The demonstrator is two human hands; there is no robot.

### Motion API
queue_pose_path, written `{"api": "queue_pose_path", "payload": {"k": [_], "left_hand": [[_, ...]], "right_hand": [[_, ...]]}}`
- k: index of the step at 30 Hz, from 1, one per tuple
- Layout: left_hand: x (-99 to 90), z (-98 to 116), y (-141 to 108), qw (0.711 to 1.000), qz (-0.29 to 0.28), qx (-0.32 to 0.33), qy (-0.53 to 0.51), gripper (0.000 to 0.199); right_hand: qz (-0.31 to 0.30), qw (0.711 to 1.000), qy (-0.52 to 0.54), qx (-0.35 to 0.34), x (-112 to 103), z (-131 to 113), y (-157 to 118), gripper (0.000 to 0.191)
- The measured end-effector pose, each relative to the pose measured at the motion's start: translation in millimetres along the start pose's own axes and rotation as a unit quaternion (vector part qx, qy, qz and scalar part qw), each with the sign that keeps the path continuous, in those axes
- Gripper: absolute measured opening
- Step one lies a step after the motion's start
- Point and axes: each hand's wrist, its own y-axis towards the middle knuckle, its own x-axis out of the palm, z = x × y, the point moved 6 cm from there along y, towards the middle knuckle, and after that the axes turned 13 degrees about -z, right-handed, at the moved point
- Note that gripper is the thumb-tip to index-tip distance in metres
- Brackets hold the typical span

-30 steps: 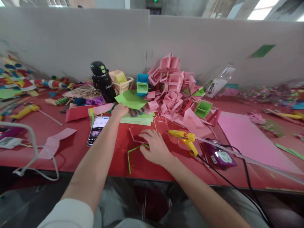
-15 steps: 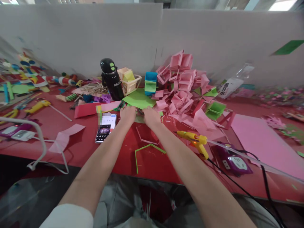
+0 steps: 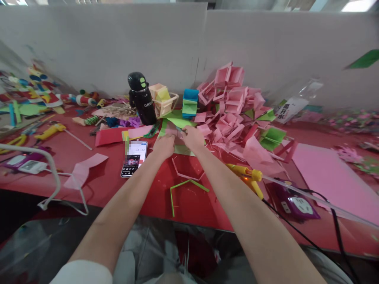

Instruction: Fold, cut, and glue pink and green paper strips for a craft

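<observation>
My left hand (image 3: 165, 146), its fingers bent and pressed together, rests at the near left of a piece of pink paper (image 3: 172, 128). What its fingertips hold, if anything, is hidden. Close beside it, my right hand (image 3: 193, 139) is closed, with a small dark bit showing at the fingertips that I cannot make out. The pink paper lies over a pale green mat or sheet (image 3: 184, 150), and a bright green sheet (image 3: 177, 117) lies behind it. Nearer me are a bent pink paper strip (image 3: 186, 176) and a bent green paper strip (image 3: 181, 184).
A yellow glue gun (image 3: 244, 173) lies right of my right forearm, by a purple power socket (image 3: 296, 200). Pink folded paper boxes (image 3: 233, 98) are heaped behind. A phone (image 3: 134, 159), a black bottle (image 3: 142, 100) and green-handled scissors (image 3: 153, 130) are on the left.
The pink paper now shows between my hands, where the bright green sheet lay before. My hands have shifted slightly, the right one turning inward. The view has moved a little.
</observation>
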Motion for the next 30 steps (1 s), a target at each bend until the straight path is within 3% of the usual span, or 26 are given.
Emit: {"api": "queue_pose_path", "payload": {"k": [7, 17, 24, 27, 30], "left_hand": [[0.9, 9.6, -6.0, 0.999, -0.006, 0.034, 0.019, 0.028], [-3.6, 7.8, 5.3, 0.997, -0.010, 0.056, 0.043, 0.033], [-5.2, 22.3, 10.0, 0.998, 0.037, -0.043, 0.012, 0.041], [-1.1, 20.4, 13.7, 0.995, 0.036, -0.083, -0.032, 0.053], [2.6, 13.5, 17.6, 0.993, 0.031, -0.097, -0.066, 0.052]], "right_hand": [[0.009, 0.998, 0.058, -0.018, 5.2, 5.9, 5.9, 0.028], [0.009, 0.994, 0.098, -0.055, 5.7, 13.1, 9.9, 0.034], [0.008, 0.989, 0.136, -0.063, 12.6, 20.5, 13.3, 0.032], [0.011, 0.987, 0.150, -0.064, 13.6, 21.8, 15.4, 0.031], [0.014, 0.985, 0.159, -0.067, 11.8, 22.3, 16.5, 0.030]]}}
